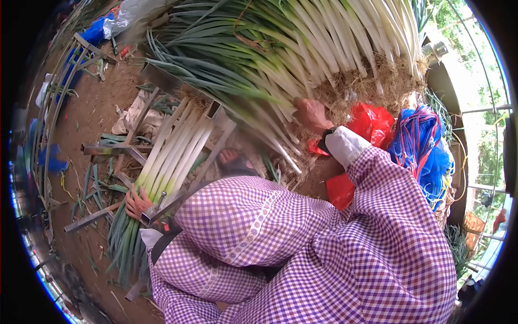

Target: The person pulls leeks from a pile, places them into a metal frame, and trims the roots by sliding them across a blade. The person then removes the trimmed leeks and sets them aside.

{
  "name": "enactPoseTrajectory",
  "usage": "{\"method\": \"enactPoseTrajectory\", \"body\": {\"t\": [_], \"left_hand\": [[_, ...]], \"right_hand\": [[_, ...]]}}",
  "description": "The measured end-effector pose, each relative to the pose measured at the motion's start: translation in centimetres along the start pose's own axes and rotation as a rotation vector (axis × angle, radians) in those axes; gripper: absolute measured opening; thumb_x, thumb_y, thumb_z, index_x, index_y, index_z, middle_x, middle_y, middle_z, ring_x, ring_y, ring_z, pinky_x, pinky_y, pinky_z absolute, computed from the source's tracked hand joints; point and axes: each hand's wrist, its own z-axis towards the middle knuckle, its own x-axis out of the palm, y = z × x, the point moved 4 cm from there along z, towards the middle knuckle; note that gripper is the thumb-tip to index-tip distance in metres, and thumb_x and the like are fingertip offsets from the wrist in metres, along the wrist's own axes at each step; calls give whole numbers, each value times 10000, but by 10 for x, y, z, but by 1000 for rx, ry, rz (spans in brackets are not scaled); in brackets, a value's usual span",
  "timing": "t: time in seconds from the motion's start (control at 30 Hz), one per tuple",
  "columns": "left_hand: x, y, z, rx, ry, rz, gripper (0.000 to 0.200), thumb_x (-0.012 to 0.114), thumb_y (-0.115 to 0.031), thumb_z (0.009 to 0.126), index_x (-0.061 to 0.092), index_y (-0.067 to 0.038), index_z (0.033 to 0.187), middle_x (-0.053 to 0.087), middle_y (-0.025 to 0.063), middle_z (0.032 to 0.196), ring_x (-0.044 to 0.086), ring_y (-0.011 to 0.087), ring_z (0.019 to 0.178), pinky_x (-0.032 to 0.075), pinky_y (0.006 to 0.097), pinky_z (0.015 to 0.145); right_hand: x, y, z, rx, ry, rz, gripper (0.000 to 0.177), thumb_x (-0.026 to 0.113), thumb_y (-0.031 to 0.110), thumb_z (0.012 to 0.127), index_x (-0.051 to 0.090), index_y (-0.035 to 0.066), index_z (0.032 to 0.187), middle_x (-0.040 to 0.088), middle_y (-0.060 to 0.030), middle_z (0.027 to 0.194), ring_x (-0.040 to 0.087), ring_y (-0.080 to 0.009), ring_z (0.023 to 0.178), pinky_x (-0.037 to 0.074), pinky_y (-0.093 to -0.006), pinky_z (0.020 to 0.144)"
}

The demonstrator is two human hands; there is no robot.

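Observation:
My left hand [138, 203] is wrapped round a bundle of leeks [175, 146] at the left, where the white stalks turn green. The bundle lies in a metal frame [178, 208], roots up and leaves hanging down. My right hand [313, 114] is at the root end of the large leek pile [253, 59], with its fingers among stalks and roots. It is slightly blurred, and what its fingers hold is too hidden to make out. Several loose stalks stick out from the pile below this hand.
Red plastic [372, 121] and blue netting with pink cords [418, 140] lie right of my right hand. Metal bars [89, 220] jut out at the left over bare soil [91, 116]. A foot [229, 157] shows behind the frame.

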Motion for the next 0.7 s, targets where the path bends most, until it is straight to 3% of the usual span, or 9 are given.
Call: {"method": "enactPoseTrajectory", "body": {"t": [0.07, 0.17, 0.2, 0.3, 0.6, 0.7], "left_hand": [[-3, -2, 1, -5, 1, -15, 459, 550, -558, 1014, 617, -345, 1414, 617, -15, 1377, 544, 200, 1309, 358, 450, 1121], [-1, 0, 0, 14, -13, 19, 460, 558, -551, 1014, 610, -344, 1420, 605, -9, 1393, 540, 204, 1312, 359, 453, 1118], [-2, 0, 0, 16, -12, 16, 458, 560, -546, 1015, 610, -340, 1421, 602, -6, 1396, 538, 207, 1313, 360, 453, 1117], [-6, -2, 0, 16, -13, 4, 454, 564, -528, 1019, 609, -326, 1422, 594, 2, 1402, 535, 213, 1317, 363, 453, 1113], [-10, -5, -4, 48, -51, -36, 417, 559, -473, 1032, 624, -271, 1391, 587, 21, 1388, 531, 243, 1313, 368, 453, 1093], [-16, -8, -5, 55, -73, -58, 405, 559, -458, 1036, 628, -264, 1385, 590, 31, 1375, 534, 246, 1306, 368, 451, 1095]], "right_hand": [[-1, 26, 1, -31, 39, 135, 291, 753, 233, 805, 702, 62, 1036, 735, -170, 924, 712, -352, 864, 554, -454, 735], [12, 55, 17, 81, 126, 333, 339, 746, 176, 820, 721, 37, 1129, 742, -218, 1044, 717, -389, 967, 558, -455, 851], [23, 55, 24, 49, 73, 360, 299, 720, 186, 809, 719, 64, 1082, 740, -191, 951, 710, -375, 905, 543, -440, 786], [63, 48, 27, -71, -248, 421, 289, 719, 200, 815, 724, 66, 1071, 738, -205, 994, 708, -395, 921, 545, -470, 807], [146, 37, -57, 44, 312, -126, 410, 778, 250, 807, 671, 76, 1162, 710, -205, 1052, 702, -416, 1034, 558, -549, 842], [147, 40, -56, 153, 371, -107, 386, 778, 250, 802, 684, 94, 1142, 720, -202, 1078, 709, -429, 1019, 568, -554, 831]]}}
